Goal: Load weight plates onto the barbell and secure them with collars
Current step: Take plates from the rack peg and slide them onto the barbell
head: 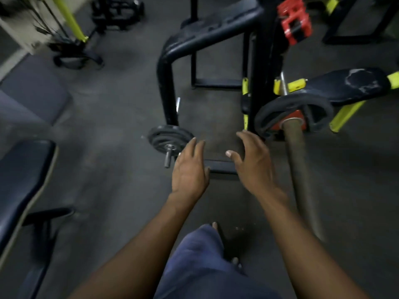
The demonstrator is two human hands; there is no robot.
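Observation:
The barbell sleeve [299, 167] runs toward me at the right, with a black weight plate [267, 117] on it and an orange plate [299, 118] showing behind the hub. Several small black plates [159, 138] sit stored on a metal peg of the rack, low at centre. My left hand [189, 169] hovers open just right of that stack, fingers apart. Open as well, my right hand [252, 160] sits just left of the loaded plate and touches nothing. No collar is visible on the sleeve.
A dark steel rack frame [166, 83] stands ahead, with a red clamp-like part [294, 20] high on its upright. A padded bench [345, 86] with yellow legs is at the right, another bench [23, 182] at the left. My leg in blue shorts [200, 262] is below.

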